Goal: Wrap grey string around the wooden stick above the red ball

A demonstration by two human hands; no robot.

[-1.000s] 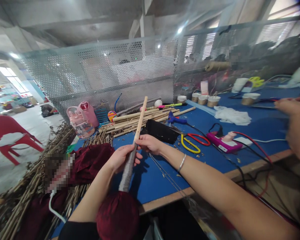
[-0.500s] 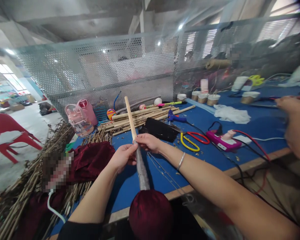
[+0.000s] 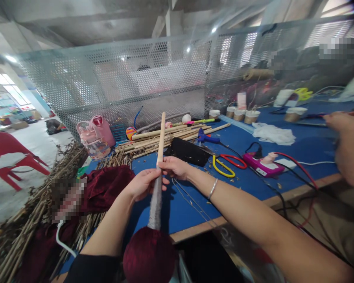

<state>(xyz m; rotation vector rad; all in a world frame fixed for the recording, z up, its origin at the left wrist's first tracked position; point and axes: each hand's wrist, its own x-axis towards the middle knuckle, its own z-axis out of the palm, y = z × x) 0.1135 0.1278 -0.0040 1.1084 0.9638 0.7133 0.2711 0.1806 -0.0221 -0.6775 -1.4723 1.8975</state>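
Note:
A wooden stick points away from me, its lower part covered in a grey wrapping. At its near end sits a round ball covered in dark red cloth. My left hand is closed around the stick where the wrapping meets bare wood. Just above, my right hand pinches the same spot with thumb and fingers. A silver bracelet circles the right wrist. Dark red velvet cloth lies left of my left hand. Loose thin wire or cord trails on the table to the right.
Wooden sticks, a black blade-like sheet, scissors, a blue glue gun and a purple power strip lie on the blue table. Dried stalks fill the left side. Another person's hand is at right.
The ball end has swung left and toward me, while the bare tip has tilted right. Both hands stay at the edge of the wrapping.

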